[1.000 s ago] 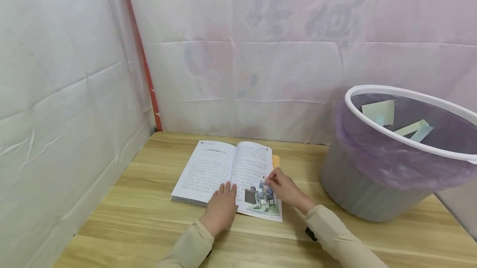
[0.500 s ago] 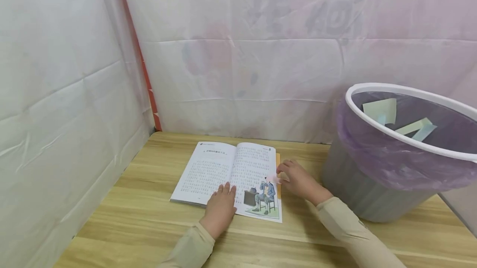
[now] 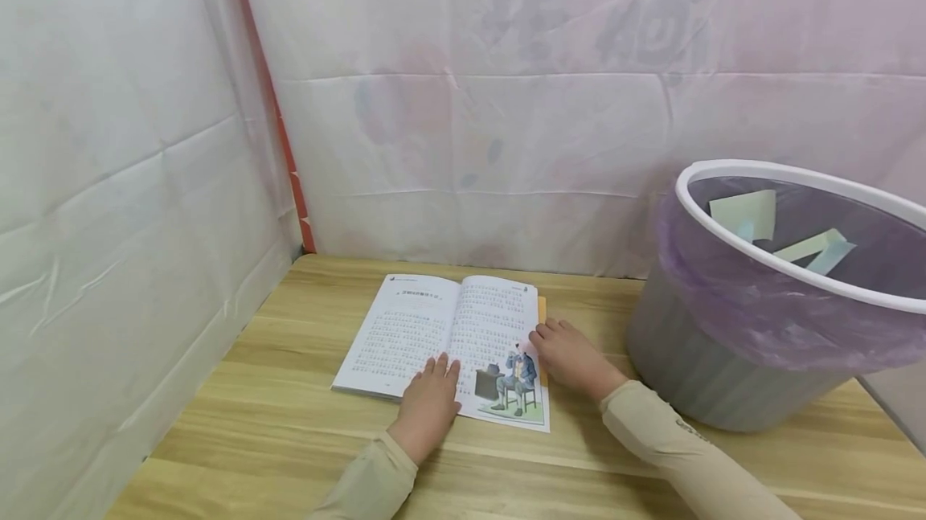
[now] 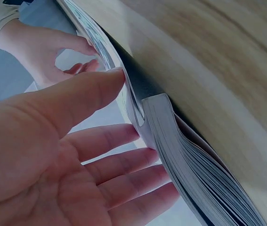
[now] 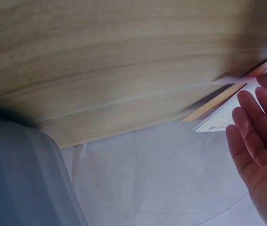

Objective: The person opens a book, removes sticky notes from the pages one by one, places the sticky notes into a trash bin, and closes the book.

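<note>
An open book with printed pages and a drawing of a seated figure lies on the table. My left hand rests on its lower middle near the gutter, fingers extended; the left wrist view shows the thumb at the lower page edge. At the right page's outer edge, my right hand touches the paper with its fingertips. A small pink strip juts from that edge beside the right thumb. In the right wrist view the fingers are only slightly bent. Whether anything lies under the fingertips is hidden.
A grey bin with a purple liner and white rim stands close to the right forearm. Pale paper pieces are inside it. An orange edge shows beneath the right page. Pale cloth hangs behind the wooden table.
The right hand has moved from pinching over the right page out past its edge, then back onto the edge. A pink strip has come into view there. The left hand stays in place.
</note>
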A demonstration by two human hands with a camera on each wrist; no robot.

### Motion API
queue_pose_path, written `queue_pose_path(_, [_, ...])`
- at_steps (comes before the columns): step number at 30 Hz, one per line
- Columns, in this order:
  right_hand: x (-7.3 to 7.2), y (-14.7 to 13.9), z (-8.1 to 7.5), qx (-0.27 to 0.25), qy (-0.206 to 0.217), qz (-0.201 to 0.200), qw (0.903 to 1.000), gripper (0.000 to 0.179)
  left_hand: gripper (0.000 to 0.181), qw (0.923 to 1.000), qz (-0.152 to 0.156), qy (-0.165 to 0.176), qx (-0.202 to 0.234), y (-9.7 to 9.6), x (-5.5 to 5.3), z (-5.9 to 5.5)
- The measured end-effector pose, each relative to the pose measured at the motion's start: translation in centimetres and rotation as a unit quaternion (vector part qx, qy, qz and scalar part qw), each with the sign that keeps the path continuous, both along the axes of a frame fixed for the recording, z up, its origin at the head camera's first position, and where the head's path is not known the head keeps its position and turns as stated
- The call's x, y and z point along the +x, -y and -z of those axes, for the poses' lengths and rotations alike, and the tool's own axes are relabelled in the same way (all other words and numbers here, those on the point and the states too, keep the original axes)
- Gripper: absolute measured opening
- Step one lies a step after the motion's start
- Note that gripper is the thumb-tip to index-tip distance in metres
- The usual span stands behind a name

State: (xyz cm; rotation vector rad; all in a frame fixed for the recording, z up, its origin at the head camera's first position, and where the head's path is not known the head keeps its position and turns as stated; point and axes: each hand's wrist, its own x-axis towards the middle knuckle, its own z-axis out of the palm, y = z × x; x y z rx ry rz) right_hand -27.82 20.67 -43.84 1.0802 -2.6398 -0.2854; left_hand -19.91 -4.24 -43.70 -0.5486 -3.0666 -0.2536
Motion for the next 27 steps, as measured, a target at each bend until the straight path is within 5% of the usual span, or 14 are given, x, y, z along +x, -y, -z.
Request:
queue_pose_path(11, [-0.1,0.2,0.1,0.034,-0.027,-0.002,0.999,0.009,0.056,0.9999,-0.001,-0.005,0.009,0.0,-0.1,0.2])
queue_pose_path(27, [-0.7,0.3,-1.3,-0.03,-0.051,0.012,0.9982,0.011,0.057,1.0,-0.002,-0.004,0.006,-0.1,-0.2,0.2])
